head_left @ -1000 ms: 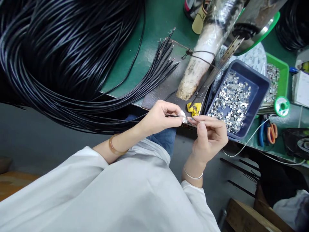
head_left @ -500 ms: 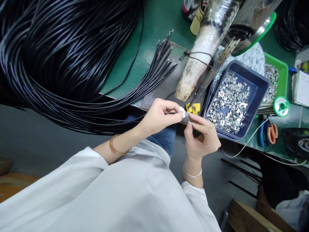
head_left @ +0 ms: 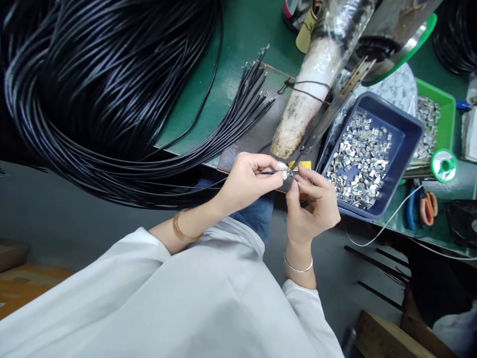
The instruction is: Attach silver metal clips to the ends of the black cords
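Observation:
My left hand (head_left: 244, 181) is closed in a pinch on a black cable (head_left: 267, 173), its thumb and index fingertips covered in white wrapping. A small silvery end (head_left: 288, 173) of the cable pokes out to the right. My right hand (head_left: 313, 206) pinches a thin wire (head_left: 293, 177) between thumb and fingers, close beside that end. From above, the dark tip of a slim metal rod (head_left: 297, 159) comes down almost to the cable end; I cannot tell whether they touch. Just behind my fingertips lies a yellow piece (head_left: 304, 164), partly hidden.
A bundle of black cables (head_left: 223, 134) lies left on the green table (head_left: 238, 30). A wrapped white tube (head_left: 301, 104) slants overhead. At right are a blue tray (head_left: 404, 129) of metal pieces, a green tray (head_left: 447, 107), a wire spool (head_left: 443, 165) and orange-and-blue-handled pliers (head_left: 428, 208).
My right fingers have shifted slightly right and the index finger has lifted a little. My left hand keeps its pinch on the cable. The view has moved slightly.

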Demonstrator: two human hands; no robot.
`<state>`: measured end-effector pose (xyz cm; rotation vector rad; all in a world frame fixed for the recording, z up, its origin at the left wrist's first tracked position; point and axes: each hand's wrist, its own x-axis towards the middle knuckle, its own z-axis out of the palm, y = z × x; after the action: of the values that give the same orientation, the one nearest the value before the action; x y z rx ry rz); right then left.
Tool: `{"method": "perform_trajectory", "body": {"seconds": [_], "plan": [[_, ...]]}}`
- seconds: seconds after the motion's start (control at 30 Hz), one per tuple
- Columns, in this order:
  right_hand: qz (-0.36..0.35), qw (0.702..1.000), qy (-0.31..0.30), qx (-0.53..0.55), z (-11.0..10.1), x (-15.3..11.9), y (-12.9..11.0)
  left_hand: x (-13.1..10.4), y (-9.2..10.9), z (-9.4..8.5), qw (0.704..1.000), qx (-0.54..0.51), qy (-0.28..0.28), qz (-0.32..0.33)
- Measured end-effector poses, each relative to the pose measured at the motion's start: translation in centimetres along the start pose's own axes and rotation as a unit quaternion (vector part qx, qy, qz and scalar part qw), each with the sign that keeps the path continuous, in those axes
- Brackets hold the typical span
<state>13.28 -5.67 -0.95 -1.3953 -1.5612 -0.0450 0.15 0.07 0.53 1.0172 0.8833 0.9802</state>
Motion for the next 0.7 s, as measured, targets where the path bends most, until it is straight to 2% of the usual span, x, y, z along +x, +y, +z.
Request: {"method": "perform_trajectory", "body": {"seconds": [0.33, 0.7], "plan": [[-0.022, 1.000, 0.009, -0.005, 0.29, 0.08, 0.33, 0.38, -0.36, 0.09, 0.999, -0.008, 0.006, 0.031], [-0.026, 0.999, 0.022, -0.017, 0.23, 0.69, -0.49, -0.08, -0.27, 0.06, 0.995, 0.073, 0.015, 0.067]]}}
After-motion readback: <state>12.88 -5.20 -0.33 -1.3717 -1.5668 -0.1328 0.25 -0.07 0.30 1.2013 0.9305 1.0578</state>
